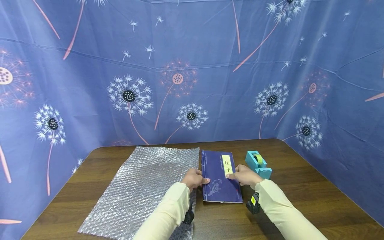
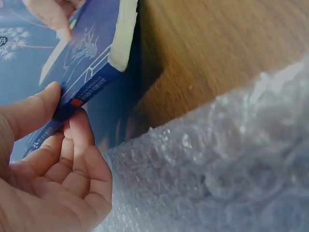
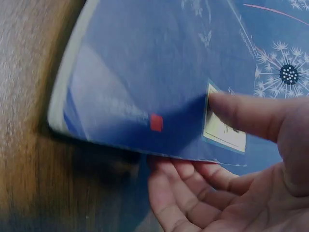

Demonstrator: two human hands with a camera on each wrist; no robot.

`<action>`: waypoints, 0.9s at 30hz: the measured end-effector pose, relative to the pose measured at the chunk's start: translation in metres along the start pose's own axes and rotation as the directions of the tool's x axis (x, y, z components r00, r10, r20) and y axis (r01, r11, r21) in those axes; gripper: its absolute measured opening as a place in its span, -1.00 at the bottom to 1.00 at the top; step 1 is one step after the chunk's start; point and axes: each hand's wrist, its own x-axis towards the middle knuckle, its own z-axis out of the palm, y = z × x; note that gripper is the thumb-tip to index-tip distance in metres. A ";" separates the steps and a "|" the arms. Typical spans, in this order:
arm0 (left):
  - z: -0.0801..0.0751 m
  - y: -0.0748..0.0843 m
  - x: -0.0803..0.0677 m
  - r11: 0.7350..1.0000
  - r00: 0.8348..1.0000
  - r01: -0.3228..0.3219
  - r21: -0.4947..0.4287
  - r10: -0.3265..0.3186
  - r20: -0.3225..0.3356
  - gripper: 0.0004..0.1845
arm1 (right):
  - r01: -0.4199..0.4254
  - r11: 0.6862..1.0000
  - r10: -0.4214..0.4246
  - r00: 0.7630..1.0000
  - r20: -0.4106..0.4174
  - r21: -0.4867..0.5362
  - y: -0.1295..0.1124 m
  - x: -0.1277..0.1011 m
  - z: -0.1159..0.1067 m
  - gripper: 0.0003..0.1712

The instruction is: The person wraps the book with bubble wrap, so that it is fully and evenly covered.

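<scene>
A dark blue paperback book with a yellow title label is held between both hands, just right of a sheet of bubble wrap. My left hand pinches the spine side, thumb on the cover and fingers beneath, as the left wrist view shows. On the opposite edge my right hand grips the book, its thumb lying over the yellow label and its fingers curled under. In the wrist views the book appears lifted off the wood, with shadow below it.
A turquoise tape dispenser with a yellow-green tape roll stands right of the book, close to the right hand. The brown wooden table ends at a blue dandelion-print curtain behind and at the sides.
</scene>
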 end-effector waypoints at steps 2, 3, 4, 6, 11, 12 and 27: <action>0.000 0.000 -0.001 1.000 1.000 -0.015 0.021 0.015 -0.015 -0.79 | 0.016 0.999 -0.015 1.000 -0.019 0.028 -0.001 0.000 0.000 -0.71; -0.001 0.000 -0.001 0.999 0.999 -0.026 0.036 0.026 -0.022 -0.78 | 0.020 0.999 -0.019 0.999 -0.029 0.032 -0.001 0.000 0.001 -0.71; -0.001 0.000 -0.002 0.997 0.999 -0.037 0.061 0.039 -0.030 -0.75 | 0.022 0.999 -0.020 0.999 -0.038 0.036 -0.001 0.000 0.001 -0.72; -0.001 0.001 -0.004 0.993 0.997 -0.058 0.106 0.062 -0.037 -0.72 | 0.017 0.999 -0.015 0.999 -0.050 0.040 -0.002 -0.001 0.001 -0.71; -0.003 0.000 -0.006 0.981 0.994 -0.085 0.174 0.096 -0.053 -0.74 | 0.008 0.998 -0.004 0.998 -0.069 0.056 -0.002 -0.002 0.000 -0.63; -0.003 0.000 -0.007 0.981 0.994 -0.086 0.176 0.097 -0.057 -0.75 | 0.009 0.998 -0.005 0.997 -0.072 0.060 -0.002 -0.002 0.000 -0.61; -0.008 -0.006 0.006 0.962 0.984 -0.088 0.257 0.124 -0.128 -0.48 | 0.051 0.993 -0.040 0.994 -0.099 0.105 -0.003 -0.005 -0.003 -0.54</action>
